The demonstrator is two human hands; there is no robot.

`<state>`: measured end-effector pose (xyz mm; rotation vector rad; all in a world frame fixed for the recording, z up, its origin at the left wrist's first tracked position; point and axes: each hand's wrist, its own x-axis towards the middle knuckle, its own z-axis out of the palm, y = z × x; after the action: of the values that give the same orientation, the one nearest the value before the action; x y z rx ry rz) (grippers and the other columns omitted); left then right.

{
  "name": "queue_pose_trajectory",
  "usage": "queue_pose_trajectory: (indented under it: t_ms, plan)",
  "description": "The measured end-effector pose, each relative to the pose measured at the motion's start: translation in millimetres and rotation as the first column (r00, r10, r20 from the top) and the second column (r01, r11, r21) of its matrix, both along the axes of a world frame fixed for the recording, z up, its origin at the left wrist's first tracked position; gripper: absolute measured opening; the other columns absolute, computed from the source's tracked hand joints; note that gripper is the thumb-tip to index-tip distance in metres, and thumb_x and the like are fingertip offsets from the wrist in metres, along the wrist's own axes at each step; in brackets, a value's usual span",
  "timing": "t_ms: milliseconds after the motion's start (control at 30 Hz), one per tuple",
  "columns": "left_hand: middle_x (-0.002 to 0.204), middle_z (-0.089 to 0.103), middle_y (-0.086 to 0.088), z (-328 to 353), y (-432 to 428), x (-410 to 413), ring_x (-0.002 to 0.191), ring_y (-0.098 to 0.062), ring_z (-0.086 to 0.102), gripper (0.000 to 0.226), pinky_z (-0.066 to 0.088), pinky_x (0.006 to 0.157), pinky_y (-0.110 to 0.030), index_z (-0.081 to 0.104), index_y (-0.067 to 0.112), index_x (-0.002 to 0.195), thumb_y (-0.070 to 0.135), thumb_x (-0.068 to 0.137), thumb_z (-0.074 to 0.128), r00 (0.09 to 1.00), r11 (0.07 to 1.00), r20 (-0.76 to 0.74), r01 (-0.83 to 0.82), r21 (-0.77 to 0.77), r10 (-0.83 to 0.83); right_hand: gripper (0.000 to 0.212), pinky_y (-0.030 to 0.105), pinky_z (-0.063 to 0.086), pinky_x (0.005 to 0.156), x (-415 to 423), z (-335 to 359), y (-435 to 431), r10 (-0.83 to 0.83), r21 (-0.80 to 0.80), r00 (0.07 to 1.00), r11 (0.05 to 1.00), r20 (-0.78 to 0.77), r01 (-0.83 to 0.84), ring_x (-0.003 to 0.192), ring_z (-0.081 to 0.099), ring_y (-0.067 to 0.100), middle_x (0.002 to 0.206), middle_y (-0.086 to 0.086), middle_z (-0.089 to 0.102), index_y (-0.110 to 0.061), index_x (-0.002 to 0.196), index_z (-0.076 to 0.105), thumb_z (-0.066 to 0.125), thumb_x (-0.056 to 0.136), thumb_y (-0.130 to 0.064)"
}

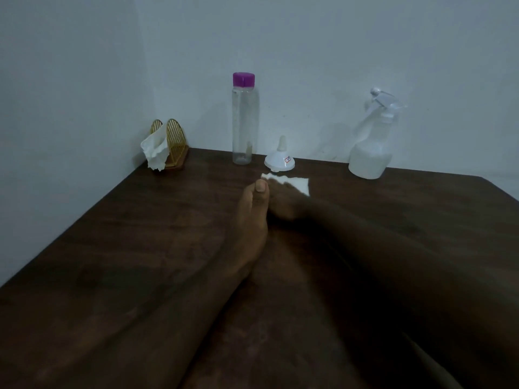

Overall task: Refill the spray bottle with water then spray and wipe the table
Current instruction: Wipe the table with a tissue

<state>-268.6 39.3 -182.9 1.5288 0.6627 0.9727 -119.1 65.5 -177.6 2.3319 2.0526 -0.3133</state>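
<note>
- Right hand (283, 204), blurred, rests on the tissue (297, 183); left hand (252, 203) lies alongside; how the fingers lie I cannot tell.
- Wiping step, I think; sprayer (370, 147) stands beyond the right hand.
- Next: sweep tissue across the table (112, 248).

Along the back of the counter (112, 248) I see 4 things, left to right: napkin holder (168, 144), water bottle (243, 119), funnel (279, 161), spray bottle (370, 147). Just before the funnel lies the tissue (295, 182), partly under the right hand (283, 204); the left hand (251, 217) lies just left of it.
</note>
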Motion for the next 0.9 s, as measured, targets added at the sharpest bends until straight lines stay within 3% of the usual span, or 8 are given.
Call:
queue_pose_trajectory:
  t_ms: [100, 233, 367, 433, 633, 733, 900]
  plan:
    - [0.103, 0.06, 0.02, 0.5, -1.8, -3.5, 0.104, 0.006, 0.057, 0.055, 0.044, 0.093, -0.021, 0.052, 0.043, 0.102, 0.082, 0.072, 0.027, 0.997, 0.997, 0.033, -0.064, 0.036, 0.063, 0.062, 0.044, 0.005, 0.123, 0.9, -8.7, -27.7, 0.037, 0.024, 0.997, 0.999, -0.061, -0.036, 0.153, -0.002, 0.018, 0.166, 0.002, 0.0, -0.016, 0.158, 0.008, 0.018, 0.105, -0.046]
    - [0.101, 0.058, 0.021, 1.8, -2.1, -6.1, 0.102, 0.004, 0.056, 0.057, 0.043, 0.092, -0.025, 0.05, 0.044, 0.102, 0.082, 0.074, 0.02, 0.994, 0.993, -0.01, -0.108, 0.047, 0.108, 0.08, 0.042, 0.003, 0.123, 49.5, -8.0, -46.2, -0.275, 0.027, 0.961, 0.961, -0.006, 0.275, 0.152, -0.005, 0.019, 0.165, 0.007, -0.003, -0.012, 0.157, 0.003, 0.012, 0.097, -0.064]
    - [0.096, 0.057, 0.021, 4.8, 0.2, -6.7, 0.097, 0.003, 0.056, 0.058, 0.043, 0.087, -0.024, 0.05, 0.042, 0.102, 0.08, 0.071, 0.02, 0.991, 0.993, -0.06, -0.114, 0.035, 0.116, 0.089, 0.047, 0.005, 0.123, 79.8, -3.9, -35.8, -0.424, 0.035, 0.905, 0.905, 0.018, 0.424, 0.153, -0.001, 0.022, 0.166, 0.008, 0.001, -0.012, 0.157, 0.006, 0.01, 0.092, -0.072]
    - [0.093, 0.056, 0.02, 7.2, 2.6, -9.8, 0.092, 0.003, 0.056, 0.053, 0.04, 0.08, -0.021, 0.049, 0.042, 0.099, 0.078, 0.072, 0.021, 0.988, 0.99, -0.056, -0.139, 0.034, 0.141, 0.09, 0.046, 0.005, 0.122, 67.8, -4.6, -30.6, -0.377, 0.025, 0.926, 0.926, 0.028, 0.377, 0.153, 0.0, 0.022, 0.166, 0.009, 0.0, -0.011, 0.157, 0.006, 0.01, 0.092, -0.073]
    - [0.098, 0.059, 0.016, 15.1, 12.3, -22.3, 0.095, 0.0, 0.058, 0.065, 0.04, 0.073, -0.015, 0.049, 0.034, 0.115, 0.074, 0.072, 0.021, 0.955, 0.955, -0.002, -0.297, 0.027, 0.297, 0.078, 0.037, 0.002, 0.124, -11.5, -6.2, -17.7, 0.035, 0.023, 0.999, 0.999, 0.004, -0.035, 0.152, -0.004, 0.015, 0.165, 0.003, -0.003, -0.016, 0.158, 0.002, 0.017, 0.098, -0.063]
    - [0.097, 0.06, 0.014, 15.7, 25.6, -29.1, 0.095, -0.003, 0.059, 0.075, 0.042, 0.073, -0.018, 0.053, 0.027, 0.12, 0.074, 0.073, 0.02, 0.93, 0.931, 0.026, -0.366, 0.0, 0.366, 0.074, 0.038, 0.002, 0.123, -29.0, -2.1, 19.1, 0.08, 0.007, 0.997, 0.997, 0.0, -0.08, 0.152, -0.003, 0.016, 0.166, 0.005, -0.003, -0.015, 0.158, 0.002, 0.016, 0.1, -0.059]
    - [0.099, 0.063, 0.008, 13.7, 40.9, -36.1, 0.095, -0.008, 0.061, 0.052, 0.046, 0.082, -0.027, 0.049, 0.034, 0.098, 0.071, 0.075, 0.02, 0.867, 0.869, 0.08, -0.481, -0.114, 0.491, 0.07, 0.042, 0.003, 0.124, -55.2, -1.7, 93.7, 0.081, 0.003, 0.997, 0.997, -0.003, -0.081, 0.153, -0.002, 0.022, 0.166, 0.008, -0.001, -0.012, 0.158, 0.004, 0.016, 0.103, -0.054]
